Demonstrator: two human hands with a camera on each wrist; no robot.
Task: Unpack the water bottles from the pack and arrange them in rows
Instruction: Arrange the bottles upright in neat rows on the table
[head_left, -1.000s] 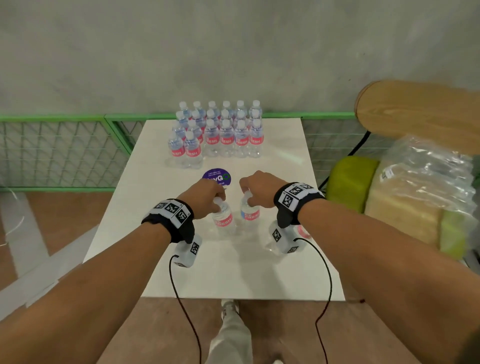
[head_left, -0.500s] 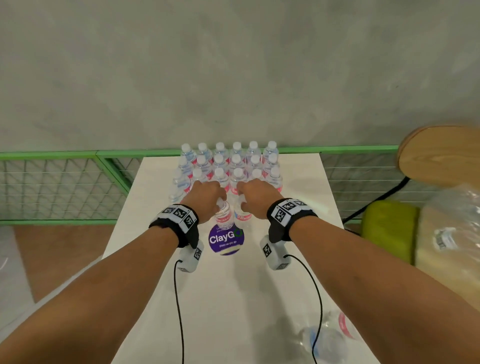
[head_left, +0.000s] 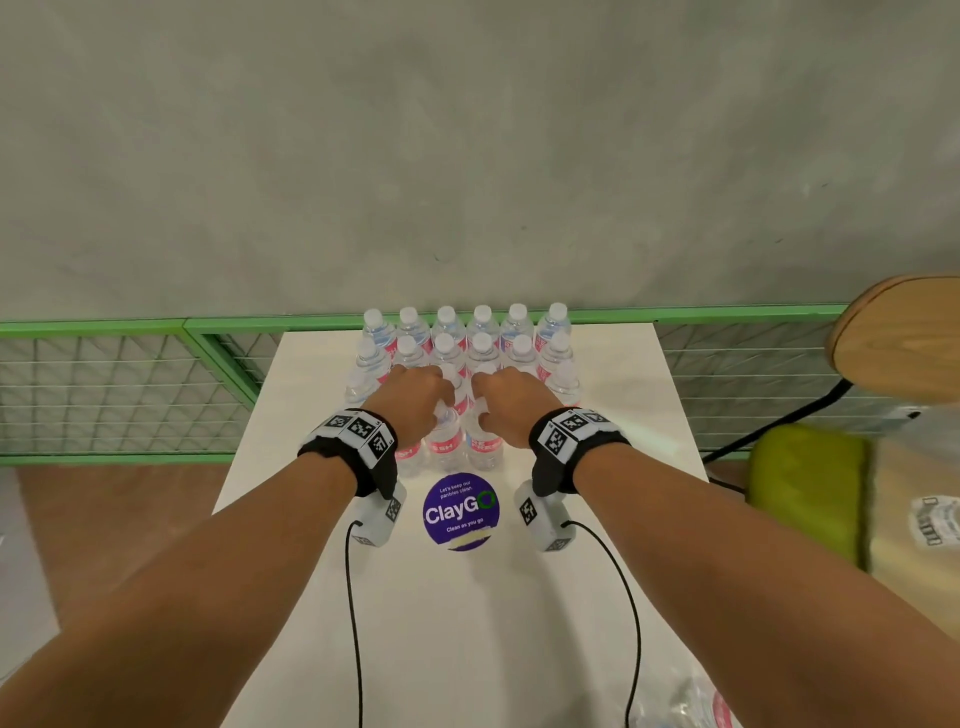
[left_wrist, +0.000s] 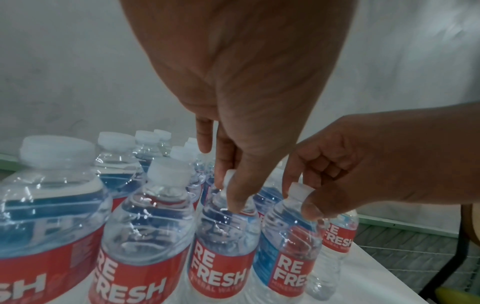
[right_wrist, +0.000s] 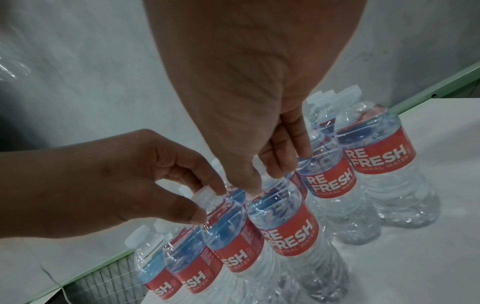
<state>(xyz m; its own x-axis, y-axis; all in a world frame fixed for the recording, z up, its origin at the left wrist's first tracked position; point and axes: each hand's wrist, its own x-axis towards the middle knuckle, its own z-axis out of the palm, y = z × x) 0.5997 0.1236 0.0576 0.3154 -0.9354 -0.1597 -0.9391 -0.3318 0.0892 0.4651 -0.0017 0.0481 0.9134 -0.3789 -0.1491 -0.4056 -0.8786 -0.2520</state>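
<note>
Left hand (head_left: 410, 402) pinches the cap of one water bottle (head_left: 445, 441), fingers (left_wrist: 235, 197) clamped round its neck from above; right hand (head_left: 511, 405) pinches the cap of the neighbouring bottle (head_left: 483, 441) at its 3 o'clock, fingers (right_wrist: 249, 179) clamped the same way. Both bottles stand upright on the white bench (head_left: 467, 623), touching each other, in the front row of the bottle block (head_left: 467, 338) at 12 o'clock. Purple ClayGo sticker (head_left: 460, 511) just at 6 o'clock of them. Crumpled pack wrap (head_left: 685, 701) at the bench's 5 o'clock corner. Green mesh fence (head_left: 114, 384) behind.
</note>
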